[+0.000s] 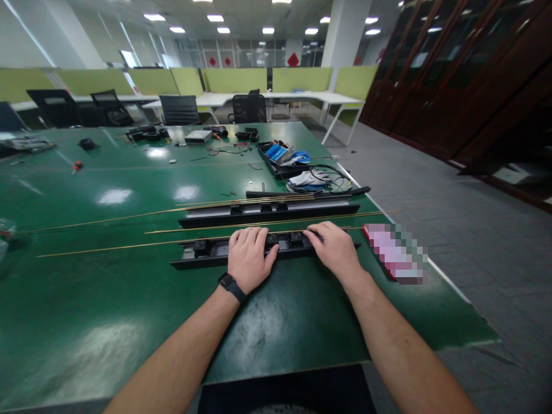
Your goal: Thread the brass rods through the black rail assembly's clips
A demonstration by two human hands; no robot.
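A long black channel [215, 261] with a pale inside lies across the green table in front of me, with several small black blocks [296, 238] set in it. My left hand [250, 256] lies over its middle, fingers curled across the far side and thumb beside a block. A thin brass rod [129, 247] runs along the channel and out past its left end. My right hand [334, 247] is closed, its fingertips pinching at the rod by the right-hand block; the exact contact is partly hidden. Another black channel [267, 215] with blocks lies just beyond, with more brass rods [207, 228] alongside.
A blurred flat object with a red edge [390, 253] lies to the right near the table edge. Farther back are a black tray [271, 164] with blue packets, gloves [308, 179] and a coiled black cable [340, 175]. Black parts [149, 133] and a grey box [198, 137] stand at the far side.
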